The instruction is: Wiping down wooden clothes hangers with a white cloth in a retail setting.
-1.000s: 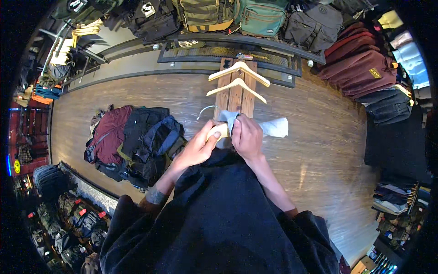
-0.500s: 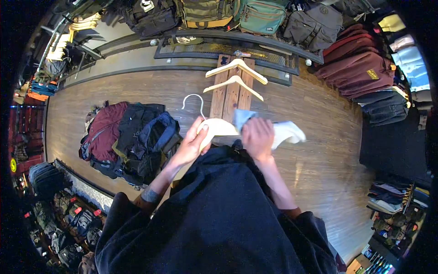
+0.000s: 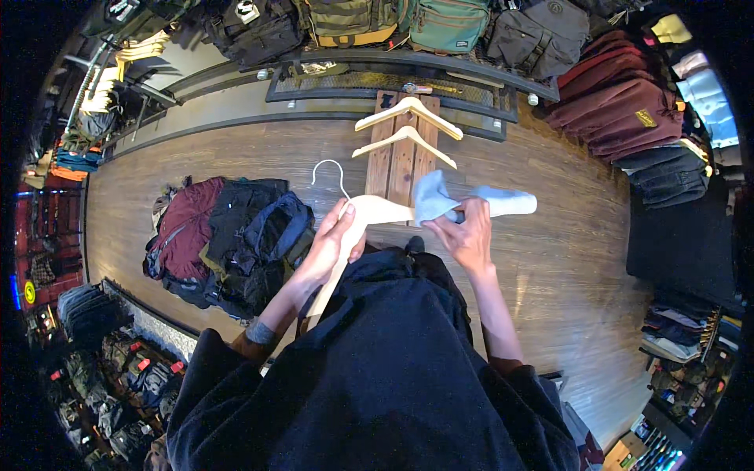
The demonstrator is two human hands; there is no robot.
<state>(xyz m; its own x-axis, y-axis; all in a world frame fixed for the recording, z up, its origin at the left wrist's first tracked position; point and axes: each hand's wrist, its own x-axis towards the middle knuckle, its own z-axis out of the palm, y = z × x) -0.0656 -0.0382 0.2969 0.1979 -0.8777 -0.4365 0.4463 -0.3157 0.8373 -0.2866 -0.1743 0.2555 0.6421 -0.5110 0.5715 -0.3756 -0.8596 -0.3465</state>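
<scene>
My left hand [image 3: 336, 239] grips a pale wooden clothes hanger [image 3: 373, 209] near its neck. The metal hook [image 3: 328, 166] points up and to the left. One hanger arm slants down beside my dark shirt. On the other arm, my right hand [image 3: 469, 235] is closed around a light blue cloth [image 3: 432, 200], which covers part of the wood. Past my right fingers, a pale rounded end [image 3: 514, 203] sticks out to the right. I cannot tell whether it is hanger or cloth. Two more wooden hangers [image 3: 408, 135] lie farther off on a plank board [image 3: 379, 174].
A heap of dark and maroon clothes [image 3: 236, 235] lies on the wooden floor [image 3: 542, 259] at left. Backpacks [image 3: 449, 23] line the far shelf [image 3: 416, 67]. Maroon garments [image 3: 628, 118] hang at far right. Racks [image 3: 118, 377] with bags and folded clothes stand at lower left.
My right hand and the cloth have shifted right along the hanger, and the hand has turned so that its fingers show. My left hand keeps its grip on the hanger.
</scene>
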